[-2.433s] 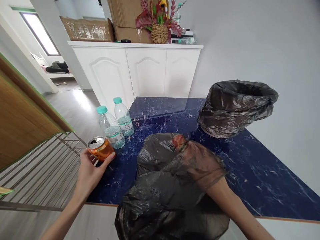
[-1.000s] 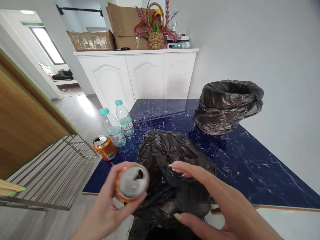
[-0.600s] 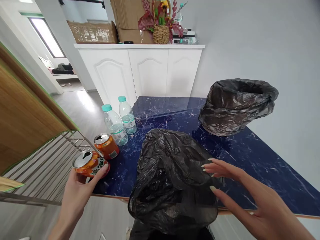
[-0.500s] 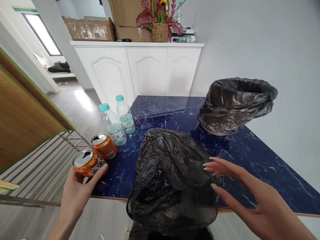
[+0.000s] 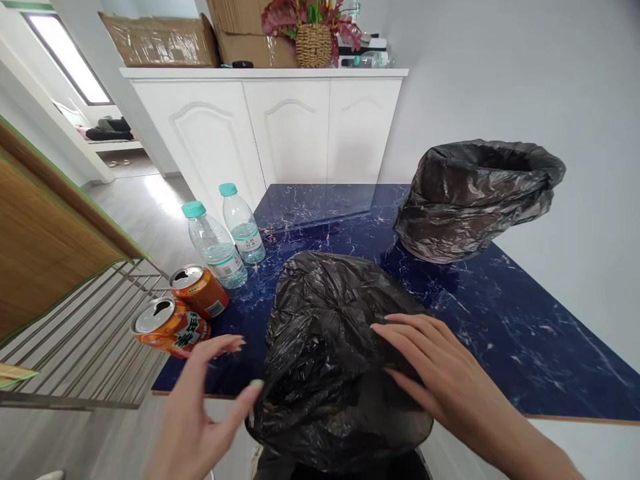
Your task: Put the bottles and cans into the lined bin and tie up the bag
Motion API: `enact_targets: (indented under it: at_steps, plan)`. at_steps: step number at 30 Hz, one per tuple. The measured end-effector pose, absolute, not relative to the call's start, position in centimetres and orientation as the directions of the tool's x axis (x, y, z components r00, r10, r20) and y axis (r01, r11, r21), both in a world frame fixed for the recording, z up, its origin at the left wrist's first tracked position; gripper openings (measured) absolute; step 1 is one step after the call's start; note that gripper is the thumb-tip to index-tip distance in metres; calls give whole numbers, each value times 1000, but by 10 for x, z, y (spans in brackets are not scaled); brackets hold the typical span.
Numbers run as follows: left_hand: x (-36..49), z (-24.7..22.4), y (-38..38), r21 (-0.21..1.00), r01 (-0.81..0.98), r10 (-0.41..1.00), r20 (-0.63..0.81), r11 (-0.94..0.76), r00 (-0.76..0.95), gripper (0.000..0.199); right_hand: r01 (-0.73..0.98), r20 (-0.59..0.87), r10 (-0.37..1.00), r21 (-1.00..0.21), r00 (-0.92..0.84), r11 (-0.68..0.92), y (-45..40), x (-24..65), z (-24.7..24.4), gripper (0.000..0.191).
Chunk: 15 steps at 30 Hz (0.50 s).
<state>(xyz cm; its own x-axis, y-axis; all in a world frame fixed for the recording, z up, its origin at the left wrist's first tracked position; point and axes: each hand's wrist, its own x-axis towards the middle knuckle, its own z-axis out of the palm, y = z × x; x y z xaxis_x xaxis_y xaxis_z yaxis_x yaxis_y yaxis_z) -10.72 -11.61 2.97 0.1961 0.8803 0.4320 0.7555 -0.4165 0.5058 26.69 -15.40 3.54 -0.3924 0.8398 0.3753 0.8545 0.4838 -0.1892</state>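
A crumpled black plastic bag (image 5: 330, 347) lies over the near edge of the dark blue marbled table (image 5: 320, 207), its front hanging past the edge. My right hand (image 5: 435, 367) rests on the bag's right side with the fingers stretched out. Left of the bag is my left hand (image 5: 205, 407), thumb and fingers apart with nothing between them. Just beyond it stand two opened orange drink cans (image 5: 173, 327), side by side at the table's left edge. Behind the cans are two clear bottles (image 5: 217, 247) with turquoise caps, each holding some water.
At the back right stands a bin-shaped container (image 5: 465, 207) lined with a black bag. A metal rack (image 5: 90, 333) is on the left. Beyond the table, a white cabinet (image 5: 290, 127) carries cardboard boxes (image 5: 165, 43) and a flower basket (image 5: 313, 47).
My left hand has let go of the nearer can and moved right toward the bag. My right hand has moved left onto the bag. The camera view has shifted slightly.
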Motion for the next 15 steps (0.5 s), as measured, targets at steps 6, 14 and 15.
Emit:
enact_targets:
  at_steps: [6, 14, 15]
  plan:
    - [-60, 46, -106, 474, 612, 768, 481, -633, 422, 8, 831, 568, 820, -423, -67, 361, -156, 299, 53, 21]
    - [-53, 70, -143, 558, 304, 579, 420, -772, 698, 17, 755, 424, 861, -652, 280, 75, -201, 336, 46, 30]
    - [-54, 70, -146, 576, 277, 550, 377, -769, 745, 13, 737, 388, 892, -668, 232, 99, -205, 339, 44, 32]
